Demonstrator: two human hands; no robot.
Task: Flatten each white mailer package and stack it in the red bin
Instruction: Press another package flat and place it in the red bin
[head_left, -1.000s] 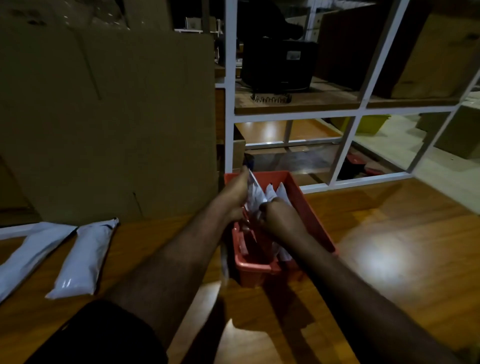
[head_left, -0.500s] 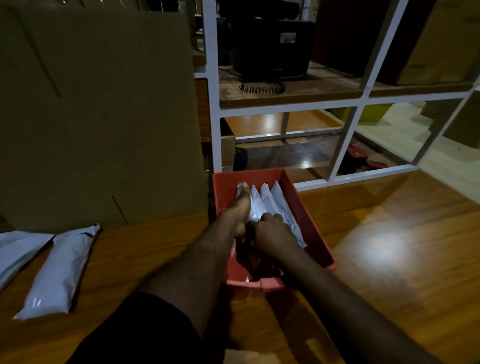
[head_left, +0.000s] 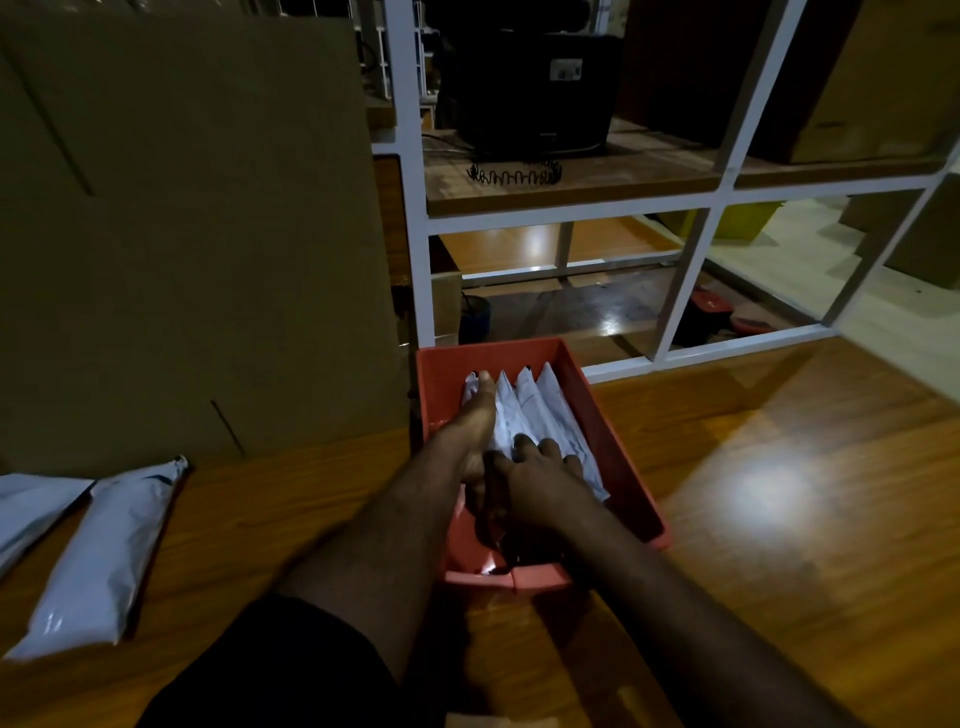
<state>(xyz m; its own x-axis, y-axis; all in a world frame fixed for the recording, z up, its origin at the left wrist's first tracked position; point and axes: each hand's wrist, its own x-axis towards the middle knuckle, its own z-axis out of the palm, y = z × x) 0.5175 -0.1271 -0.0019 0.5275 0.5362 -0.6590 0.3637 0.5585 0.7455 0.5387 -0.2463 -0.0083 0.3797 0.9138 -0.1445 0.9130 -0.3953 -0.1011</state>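
A red bin (head_left: 618, 441) stands on the wooden table (head_left: 779, 519), with several white mailers (head_left: 540, 410) standing on edge inside it. My left hand (head_left: 475, 423) lies along the leftmost mailer, fingers straight, the fingertips at its far top corner. My right hand (head_left: 535, 473) presses flat on the near ends of the mailers, fingers spread. Two more puffy white mailers lie at the table's left: one (head_left: 104, 556) whole, the other (head_left: 31, 509) cut off by the frame edge.
A large sheet of cardboard (head_left: 182, 234) stands behind the table at the left. A white metal shelf frame (head_left: 571, 213) rises behind the bin, with a black device (head_left: 530, 88) and a coiled wire on its wooden shelf.
The mailers have gone from held above the bin to lying down inside it. Both hands have uncurled and now press flat on them. The view has shifted a little.
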